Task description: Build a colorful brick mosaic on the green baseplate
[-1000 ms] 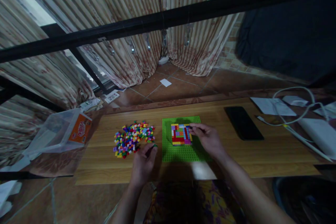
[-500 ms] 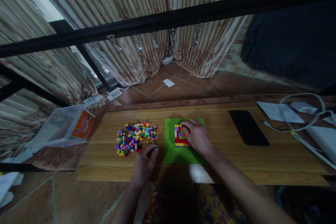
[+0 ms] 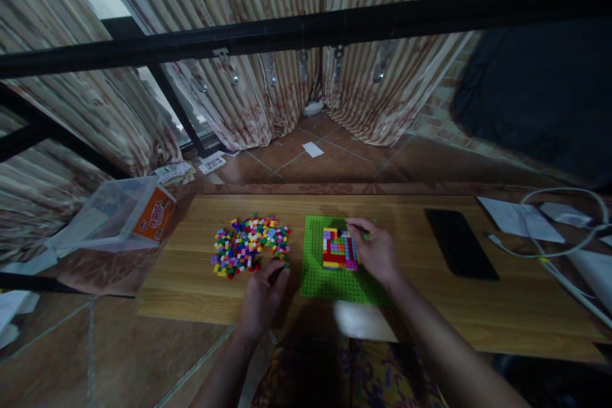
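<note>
Your right hand (image 3: 377,254) covers the right edge of the brick panel (image 3: 338,248) at the frame's centre, so whether its fingers pinch a brick cannot be told. Your left hand (image 3: 262,296) curls by the loose bricks (image 3: 249,244), its fingertip hold too small and dim to read. The white cable (image 3: 554,248) runs off the right edge.

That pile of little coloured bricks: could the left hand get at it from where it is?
Probably yes. The left hand rests on the wooden table right at the near edge of the pile of coloured bricks, with nothing lying between them.
</note>
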Motion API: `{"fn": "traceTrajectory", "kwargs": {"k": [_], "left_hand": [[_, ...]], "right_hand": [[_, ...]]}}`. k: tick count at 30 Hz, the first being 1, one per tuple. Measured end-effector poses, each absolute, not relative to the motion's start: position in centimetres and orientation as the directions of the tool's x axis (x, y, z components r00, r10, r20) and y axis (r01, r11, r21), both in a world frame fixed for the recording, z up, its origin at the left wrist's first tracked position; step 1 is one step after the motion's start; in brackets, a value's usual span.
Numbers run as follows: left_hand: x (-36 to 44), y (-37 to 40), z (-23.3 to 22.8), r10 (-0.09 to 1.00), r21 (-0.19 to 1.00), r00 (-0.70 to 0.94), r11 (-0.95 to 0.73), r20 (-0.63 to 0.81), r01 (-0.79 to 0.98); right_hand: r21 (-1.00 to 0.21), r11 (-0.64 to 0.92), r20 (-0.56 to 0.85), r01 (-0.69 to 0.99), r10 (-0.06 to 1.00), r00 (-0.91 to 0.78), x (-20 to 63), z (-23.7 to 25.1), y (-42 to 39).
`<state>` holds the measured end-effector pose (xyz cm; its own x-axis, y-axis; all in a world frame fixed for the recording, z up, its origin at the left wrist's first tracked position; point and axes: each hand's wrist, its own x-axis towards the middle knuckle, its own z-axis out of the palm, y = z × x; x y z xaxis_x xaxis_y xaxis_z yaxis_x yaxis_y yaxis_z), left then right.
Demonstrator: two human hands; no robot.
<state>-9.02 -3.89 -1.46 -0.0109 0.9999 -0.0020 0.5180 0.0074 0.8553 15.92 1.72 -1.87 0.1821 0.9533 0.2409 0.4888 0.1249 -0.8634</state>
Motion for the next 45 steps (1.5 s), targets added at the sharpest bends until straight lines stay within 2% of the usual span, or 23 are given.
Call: {"fn": "traceTrajectory", "kwargs": {"k": [9, 15, 28, 32, 37, 40, 42, 45], "left_hand": [[-8.8, -4.1, -1.4, 0.998, 0.860, 0.027, 0.032, -0.053, 0.510], [-8.9, -4.3, -1.8, 0.997, 0.875, 0.025, 0.057, -0.079, 0.480], [-7.6, -4.6, -0.9, 0.992, 0.908, 0.046, 0.090, -0.119, 0.409], [-6.9, -4.7, -0.2, 0.988, 0.945, 0.018, 0.142, -0.155, 0.295], [-6.1, -5.3, 0.9, 0.974, 0.970, 0.031, 0.221, -0.225, 0.102], [-5.8, -5.7, 1.4, 0.970, 0.973, 0.082, 0.224, -0.228, 0.056], [-5.8, -6.0, 1.6, 0.966, 0.975, 0.130, 0.219, -0.222, 0.038], [-6.3, -6.5, 1.7, 0.958, 0.978, 0.199, 0.208, -0.208, 0.022]], "right_hand": [[-0.953, -0.066, -0.005, 0.296, 0.980, 0.201, 15.3, -3.7, 3.1], [-0.950, -0.108, -0.055, 0.295, 0.982, 0.182, 14.9, -3.8, 3.1], [-0.954, -0.049, -0.001, 0.297, 0.987, 0.161, 14.8, -4.0, 2.7], [-0.945, -0.048, -0.005, 0.323, 0.991, 0.131, 15.2, -3.7, 2.7], [-0.908, 0.094, 0.215, 0.408, 0.942, 0.260, 14.6, -1.0, -0.2], [-0.924, 0.167, 0.215, 0.343, 0.971, 0.107, 12.6, 0.7, -3.3], [-0.949, 0.137, 0.133, 0.282, 0.991, -0.032, 11.0, 1.1, -5.0], [-0.986, 0.034, 0.013, 0.164, 0.992, -0.128, 9.3, 0.9, -6.5]]}}
